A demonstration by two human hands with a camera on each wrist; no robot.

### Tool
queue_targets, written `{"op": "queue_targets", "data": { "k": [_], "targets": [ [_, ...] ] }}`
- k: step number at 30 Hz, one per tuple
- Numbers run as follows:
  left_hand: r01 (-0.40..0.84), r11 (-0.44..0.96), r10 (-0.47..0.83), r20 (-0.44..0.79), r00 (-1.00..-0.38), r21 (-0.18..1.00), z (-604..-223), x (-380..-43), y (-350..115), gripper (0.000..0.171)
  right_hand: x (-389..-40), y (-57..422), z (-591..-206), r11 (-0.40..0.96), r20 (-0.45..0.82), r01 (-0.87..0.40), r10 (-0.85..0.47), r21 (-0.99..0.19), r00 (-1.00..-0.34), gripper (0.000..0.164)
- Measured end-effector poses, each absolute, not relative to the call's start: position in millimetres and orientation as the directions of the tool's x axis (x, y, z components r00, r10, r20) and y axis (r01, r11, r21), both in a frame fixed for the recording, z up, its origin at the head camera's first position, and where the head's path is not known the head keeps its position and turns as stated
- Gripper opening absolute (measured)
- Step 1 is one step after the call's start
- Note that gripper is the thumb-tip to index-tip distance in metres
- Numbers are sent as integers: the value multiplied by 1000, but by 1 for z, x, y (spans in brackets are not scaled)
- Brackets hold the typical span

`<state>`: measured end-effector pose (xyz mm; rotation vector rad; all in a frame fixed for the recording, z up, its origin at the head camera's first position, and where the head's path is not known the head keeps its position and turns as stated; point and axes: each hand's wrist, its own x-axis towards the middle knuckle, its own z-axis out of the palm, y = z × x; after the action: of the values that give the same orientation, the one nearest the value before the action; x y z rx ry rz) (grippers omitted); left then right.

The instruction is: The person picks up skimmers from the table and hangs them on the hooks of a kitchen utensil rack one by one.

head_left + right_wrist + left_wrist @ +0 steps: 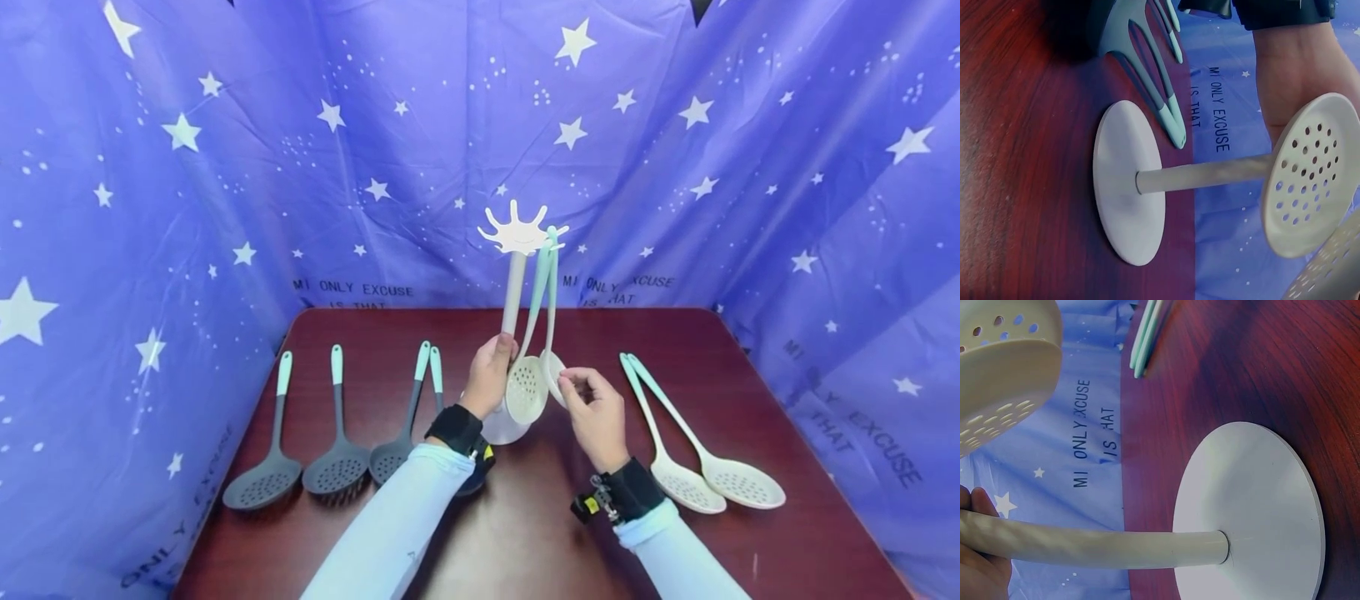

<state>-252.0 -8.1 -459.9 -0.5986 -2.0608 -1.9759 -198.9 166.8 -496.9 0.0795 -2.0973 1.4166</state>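
Observation:
My left hand (489, 379) grips the pale post (513, 296) of a utensil stand, whose round white base (1260, 500) rests on the table. Pronged hooks (517, 232) fan out at the stand's top. Two cream slotted skimmers with mint handles hang there by their handle ends. The nearer skimmer (527, 390) hangs in front of the post, beside the left hand. Just right of it, the other skimmer (553, 375) has the rim of its bowl pinched between thumb and fingers of my right hand (600, 412). In the right wrist view both bowls overlap at the right.
Several dark grey skimmers (264, 482) with mint handles lie in a row on the left of the dark red table (525, 533); my left forearm partly hides one. Two more cream skimmers (742, 482) lie overlapping on the right. A blue star-printed curtain (450, 100) surrounds the table.

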Motion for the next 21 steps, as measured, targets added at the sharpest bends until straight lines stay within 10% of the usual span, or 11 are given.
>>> {"op": "queue_targets", "data": {
  "k": [21],
  "targets": [
    [410,22,151,402,-903,912,-491,-278,-6,92,-195,216,-505,622,506,-280,218,-731,-835,17]
  ]
}}
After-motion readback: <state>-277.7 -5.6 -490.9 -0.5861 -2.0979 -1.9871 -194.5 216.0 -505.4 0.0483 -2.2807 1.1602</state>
